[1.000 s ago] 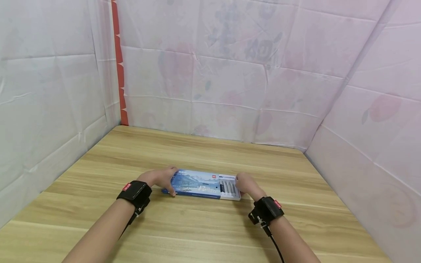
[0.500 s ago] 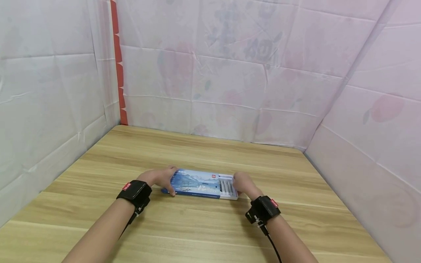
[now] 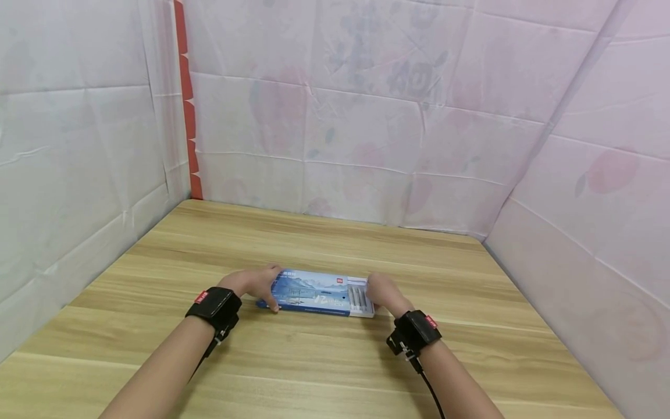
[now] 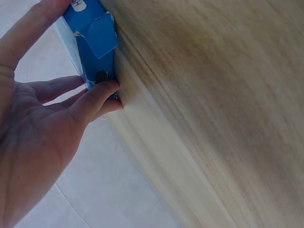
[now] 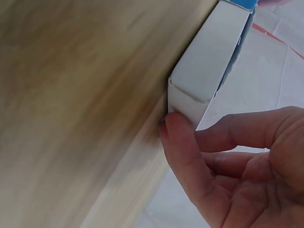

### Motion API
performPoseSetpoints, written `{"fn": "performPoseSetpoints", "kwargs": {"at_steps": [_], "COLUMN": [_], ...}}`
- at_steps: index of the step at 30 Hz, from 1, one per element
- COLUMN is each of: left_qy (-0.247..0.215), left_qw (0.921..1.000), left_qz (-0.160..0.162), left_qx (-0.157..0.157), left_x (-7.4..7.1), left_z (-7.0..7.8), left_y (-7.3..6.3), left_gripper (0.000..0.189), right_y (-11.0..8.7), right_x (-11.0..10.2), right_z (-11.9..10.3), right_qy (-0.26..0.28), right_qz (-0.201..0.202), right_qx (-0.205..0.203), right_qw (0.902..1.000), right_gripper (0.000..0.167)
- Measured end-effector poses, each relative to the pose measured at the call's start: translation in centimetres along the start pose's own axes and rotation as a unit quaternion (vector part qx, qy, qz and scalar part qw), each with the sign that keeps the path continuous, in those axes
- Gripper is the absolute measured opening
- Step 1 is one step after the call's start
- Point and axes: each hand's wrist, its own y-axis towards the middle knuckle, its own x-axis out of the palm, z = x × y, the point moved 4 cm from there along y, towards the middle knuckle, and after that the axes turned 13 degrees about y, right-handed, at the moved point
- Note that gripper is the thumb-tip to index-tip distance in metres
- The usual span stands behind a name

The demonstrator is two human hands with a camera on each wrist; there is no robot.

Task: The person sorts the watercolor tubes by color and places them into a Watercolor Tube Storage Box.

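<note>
A flat blue paint box [image 3: 314, 294] with a mountain-and-lake print lies on the table in the head view. My left hand [image 3: 259, 284] grips its left end, thumb at the near edge and fingers at the far edge. In the left wrist view the blue end flap [image 4: 99, 40] shows between thumb and fingers. Out of the box's right end sticks a white inner tray [image 5: 209, 52], with several slim pale tubes [image 3: 357, 298] lying in it. My right hand [image 3: 386, 293] holds the tray's outer end, fingers curled and fingertips against the end wall.
The wood-grain table [image 3: 314, 366] carries the box near its middle. Pale printed sheets [image 3: 335, 128] hang as walls at the back and both sides. Each wrist wears a black camera band [image 3: 416, 334], and a cable [image 3: 431, 390] trails from the right one.
My right hand has moved slightly left, and the white tray has slid further into the blue box, so less of it shows. The left hand has stayed in place.
</note>
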Motion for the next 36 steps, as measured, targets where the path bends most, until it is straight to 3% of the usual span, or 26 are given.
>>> {"fn": "performPoseSetpoints", "kwargs": {"at_steps": [14,21,36], "left_qy": [0.008,0.009,0.026], "left_qw": [1.0,0.9999,0.9996], "left_qz": [0.0,-0.007,-0.006], "left_qx": [0.0,-0.003,0.011], "left_x": [-0.2,-0.2,0.1], "left_z": [0.0,0.4,2.1], "left_y": [-0.3,-0.5,0.6], "left_gripper": [0.093,0.093,0.091], "right_y": [0.1,0.0,-1.0], "right_x": [0.2,0.1,-0.7], "right_z": [-0.8,-0.9,1.4], "right_qy": [-0.008,0.017,0.071], "right_qz": [0.005,0.001,0.0], "right_qx": [-0.006,-0.008,0.006], "right_qw": [0.9999,0.9998,0.9975], "right_gripper": [0.018,0.017,0.013]}}
